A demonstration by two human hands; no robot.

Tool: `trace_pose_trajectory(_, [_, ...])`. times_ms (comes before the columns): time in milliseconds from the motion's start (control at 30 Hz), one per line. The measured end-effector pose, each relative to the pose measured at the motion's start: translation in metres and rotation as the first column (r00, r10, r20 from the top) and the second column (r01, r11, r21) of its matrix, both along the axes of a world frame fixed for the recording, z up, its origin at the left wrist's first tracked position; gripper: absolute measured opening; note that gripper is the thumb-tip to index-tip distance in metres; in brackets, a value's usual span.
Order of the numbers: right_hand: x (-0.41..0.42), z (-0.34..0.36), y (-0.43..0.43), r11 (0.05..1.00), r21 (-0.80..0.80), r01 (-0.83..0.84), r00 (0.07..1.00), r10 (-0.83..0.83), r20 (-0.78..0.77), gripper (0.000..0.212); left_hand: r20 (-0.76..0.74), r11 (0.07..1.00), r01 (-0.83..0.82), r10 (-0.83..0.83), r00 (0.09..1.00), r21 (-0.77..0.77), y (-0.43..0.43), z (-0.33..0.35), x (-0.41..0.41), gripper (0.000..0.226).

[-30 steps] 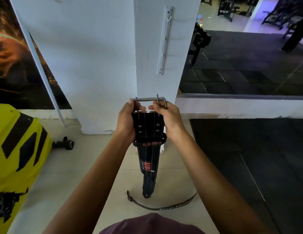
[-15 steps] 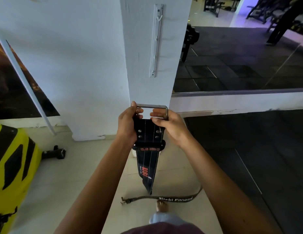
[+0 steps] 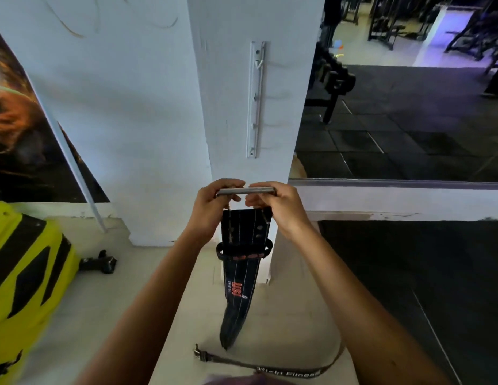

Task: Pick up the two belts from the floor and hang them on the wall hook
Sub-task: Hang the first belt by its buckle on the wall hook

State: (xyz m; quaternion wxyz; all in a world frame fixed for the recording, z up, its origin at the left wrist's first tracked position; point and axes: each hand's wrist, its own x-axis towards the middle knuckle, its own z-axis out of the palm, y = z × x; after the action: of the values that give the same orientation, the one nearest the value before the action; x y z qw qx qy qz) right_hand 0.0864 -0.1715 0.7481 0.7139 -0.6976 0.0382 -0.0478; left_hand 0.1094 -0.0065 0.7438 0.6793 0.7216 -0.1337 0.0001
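Observation:
A wide black belt with red lettering hangs straight down in front of a white pillar. Its metal buckle bar lies level at the top. My left hand pinches the bar's left end and my right hand pinches its right end. Above them a white hook rail with several small hooks is screwed upright onto the pillar. A second, narrow dark strap belt with white lettering and a small buckle lies on the tiled floor below, untouched.
A yellow and black object stands at the left. A small black dumbbell rests by the pillar's base. To the right, a large mirror sits above a low white ledge, with dark rubber flooring beneath.
My view has tilted up, so the hook rail sits lower in the frame. Both hands have shifted their grip from the belt's top onto the buckle bar and lifted the belt slightly.

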Motion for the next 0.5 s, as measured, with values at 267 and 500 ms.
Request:
trace_pose_trajectory(267, [0.024, 0.002, -0.010, 0.972, 0.212, -0.098, 0.985, 0.125, -0.119, 0.029, -0.330, 0.983, -0.084, 0.025, 0.944, -0.165, -0.001, -0.005, 0.024, 0.013])
trace_pose_trajectory(500, [0.052, 0.052, -0.024, 0.895, 0.443, -0.060, 0.996, 0.084, -0.036, 0.030, -0.113, 0.970, 0.090, -0.118, 0.987, -0.225, 0.018, 0.036, 0.060, 0.023])
